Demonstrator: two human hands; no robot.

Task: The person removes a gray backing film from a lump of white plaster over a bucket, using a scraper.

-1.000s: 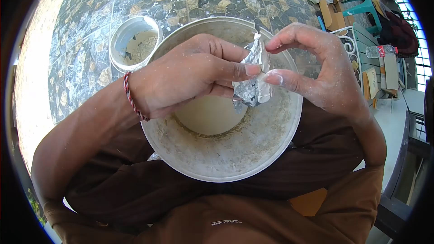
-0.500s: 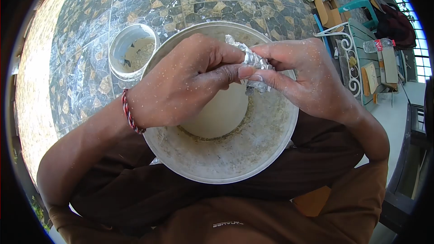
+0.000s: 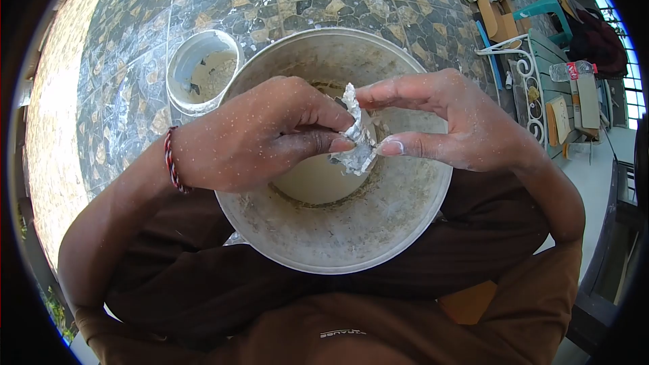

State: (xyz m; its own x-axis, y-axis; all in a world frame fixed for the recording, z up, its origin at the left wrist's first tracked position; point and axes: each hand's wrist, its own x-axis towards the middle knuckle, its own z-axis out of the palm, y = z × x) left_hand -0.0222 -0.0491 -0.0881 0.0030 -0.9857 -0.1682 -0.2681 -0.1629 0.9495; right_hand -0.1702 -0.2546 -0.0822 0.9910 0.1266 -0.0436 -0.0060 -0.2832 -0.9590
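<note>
A crumpled piece of silvery foil-like material (image 3: pixel 358 138) is pinched between the thumb and fingers of my left hand (image 3: pixel 270 132), which has a red, white and dark cord at the wrist. My right hand (image 3: pixel 449 122) is just right of it, thumb and fingers spread apart, the tips touching or very near its edge. Both hands are dusted with pale specks. Beneath them a wide round basin (image 3: pixel 338 250) rests on my lap, with cloudy whitish liquid (image 3: pixel 314 179) in its middle.
A small white bucket (image 3: pixel 177 81) with pale residue stands on the patterned tile floor (image 3: pixel 304 0) at the upper left. To the right are a green bench (image 3: pixel 541 47) with a plastic bottle (image 3: pixel 571 71), a teal stool (image 3: pixel 541 0) and cardboard boxes (image 3: pixel 497 20).
My right hand has loosened its grip and spread its fingers. My left hand and the crumpled piece have shifted slightly left and down, and more of the piece shows.
</note>
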